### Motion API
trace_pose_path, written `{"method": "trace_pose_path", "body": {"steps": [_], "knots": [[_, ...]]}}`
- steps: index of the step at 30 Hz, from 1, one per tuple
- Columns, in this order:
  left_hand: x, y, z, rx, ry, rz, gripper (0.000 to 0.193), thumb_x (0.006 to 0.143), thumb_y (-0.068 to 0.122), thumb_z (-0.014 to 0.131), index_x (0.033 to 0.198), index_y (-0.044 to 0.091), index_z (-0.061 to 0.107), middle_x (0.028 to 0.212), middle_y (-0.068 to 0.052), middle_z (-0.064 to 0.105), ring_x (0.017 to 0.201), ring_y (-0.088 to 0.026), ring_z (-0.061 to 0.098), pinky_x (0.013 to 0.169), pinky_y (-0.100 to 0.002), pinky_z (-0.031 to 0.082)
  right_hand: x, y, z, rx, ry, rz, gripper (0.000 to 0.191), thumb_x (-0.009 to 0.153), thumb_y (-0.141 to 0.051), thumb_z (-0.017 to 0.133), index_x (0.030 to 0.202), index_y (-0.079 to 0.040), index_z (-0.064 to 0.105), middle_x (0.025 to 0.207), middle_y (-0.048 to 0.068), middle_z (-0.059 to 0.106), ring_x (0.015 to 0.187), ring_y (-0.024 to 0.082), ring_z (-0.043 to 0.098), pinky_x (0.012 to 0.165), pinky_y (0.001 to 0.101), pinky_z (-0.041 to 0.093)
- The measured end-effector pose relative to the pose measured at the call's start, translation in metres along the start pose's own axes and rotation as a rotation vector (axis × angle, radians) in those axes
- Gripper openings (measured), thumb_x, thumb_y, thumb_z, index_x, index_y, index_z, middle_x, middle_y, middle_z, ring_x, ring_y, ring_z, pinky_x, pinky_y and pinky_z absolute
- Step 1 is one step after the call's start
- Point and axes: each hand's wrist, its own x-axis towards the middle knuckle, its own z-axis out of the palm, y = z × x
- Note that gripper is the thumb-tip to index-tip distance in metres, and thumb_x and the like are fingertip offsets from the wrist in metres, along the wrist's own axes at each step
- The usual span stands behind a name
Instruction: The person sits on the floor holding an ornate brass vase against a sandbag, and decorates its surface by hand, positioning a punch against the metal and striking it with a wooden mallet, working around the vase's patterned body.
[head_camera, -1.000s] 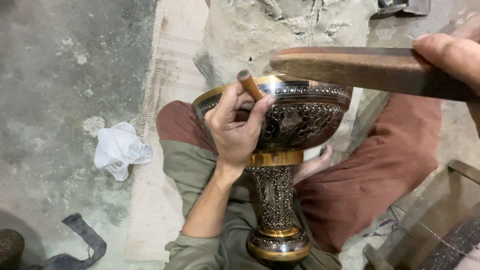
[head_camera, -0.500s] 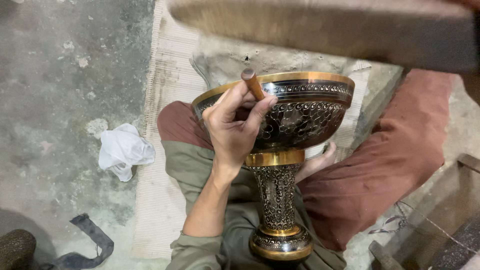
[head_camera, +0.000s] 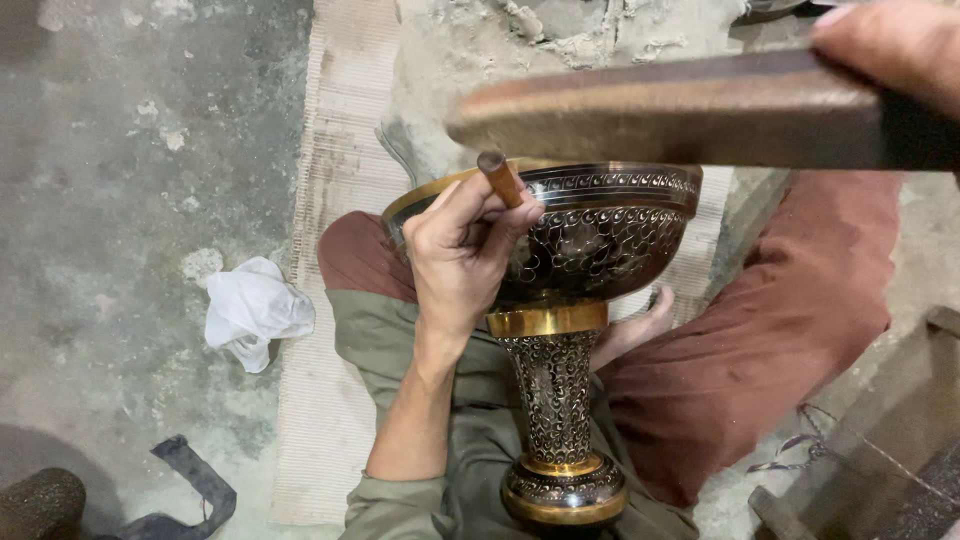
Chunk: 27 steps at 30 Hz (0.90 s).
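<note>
Floor: the grey, dusty stone floor (head_camera: 130, 150) has a pale woven mat (head_camera: 335, 150) on it.
Cup: the big black and gold metal cup with a tall stem (head_camera: 600, 240) lies across the person's lap.
Mallet: the long brown wooden mallet (head_camera: 660, 115) is above the cup.
Right hand: the right hand (head_camera: 895, 45) is closed around the mallet.
Left hand: the left hand (head_camera: 460, 255) pinches a small brown metal punch (head_camera: 500, 178) against the cup's bowl.
Cloth: the crumpled white cloth (head_camera: 255, 310) lies on the floor.

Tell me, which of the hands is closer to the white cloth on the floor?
Left. The left hand rests against the engraved bowl, gripping a small punch, a little way right of the white cloth. The right hand is far off at the top-right corner.
</note>
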Motion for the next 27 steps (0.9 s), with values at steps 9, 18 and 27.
{"method": "trace_pose_path", "body": {"steps": [9,18,27], "knots": [[-0.008,-0.022,-0.003,-0.248,0.129,-0.116,0.017,0.097,-0.006,0.075,0.111,-0.005,0.066,0.096,-0.009,0.076,0.078,-0.003,0.068,0.063,-0.015,0.051,-0.041,-0.038,-0.008,-0.1,0.098,0.064,0.034,0.09,0.012,0.071,0.124,0.005,0.07,0.082,0.02,0.065,0.071,0.026,0.064,0.068,0.0358,0.051],[-0.017,-0.088,-0.054,-0.142,0.411,-0.121,0.01,0.105,0.0,0.065,0.107,0.003,0.055,0.082,-0.001,0.06,0.07,-0.007,0.06,0.059,-0.022,0.049,-0.219,0.069,0.087,0.268,0.313,0.555,0.036,0.093,-0.007,0.065,0.128,0.003,0.064,0.087,0.009,0.06,0.076,0.02,0.057,0.068,0.0356,0.047],[-0.01,-0.125,-0.062,0.072,0.401,-0.236,0.011,0.101,0.007,0.05,0.096,0.003,0.059,0.084,-0.003,0.068,0.063,-0.005,0.05,0.057,-0.023,0.038,-0.333,0.048,0.201,-0.018,0.477,1.263,0.055,0.087,-0.037,0.074,0.127,0.0,0.068,0.107,0.023,0.074,0.099,0.039,0.072,0.093,0.0508,0.055]]}}
